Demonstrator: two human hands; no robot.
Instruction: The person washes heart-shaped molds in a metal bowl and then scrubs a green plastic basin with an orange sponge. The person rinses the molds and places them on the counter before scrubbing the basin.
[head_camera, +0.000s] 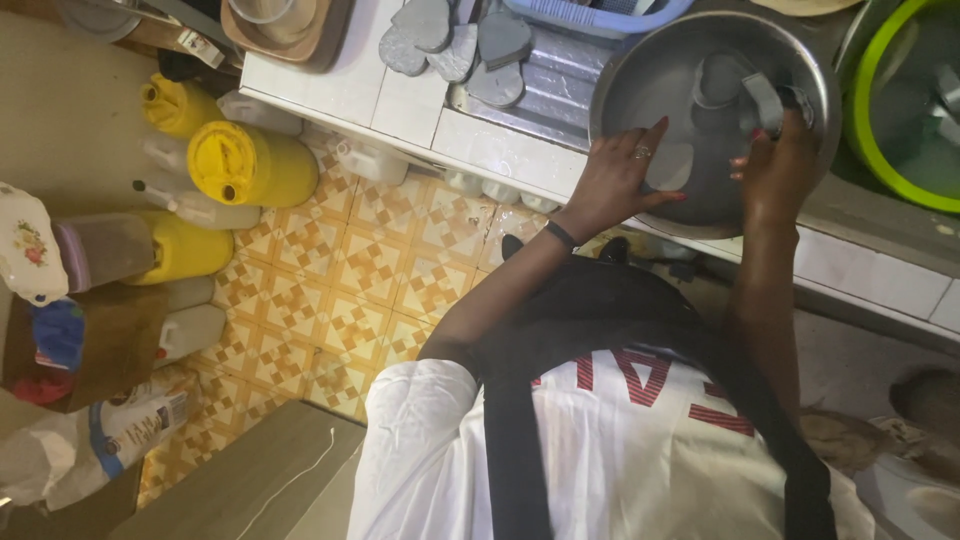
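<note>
A large steel basin (640, 60) with water stands on the tiled counter (400, 95). My left hand (625, 175) reaches into it and holds a pale grey flat piece (668, 165) at the basin's near side. My right hand (778, 165) is over the basin's right part, fingers closed on a grey strip-shaped piece (765, 100). Another grey heart-like piece (715, 80) lies in the water. Several grey heart-shaped pieces (455, 35) rest on the counter to the left of the basin.
A green basin (880, 120) stands right of the steel one, a blue basket (590, 12) behind it. Yellow jerrycans (250, 165) and white jugs sit on the patterned floor tiles (350, 280) at left, with boxes and bags beside them.
</note>
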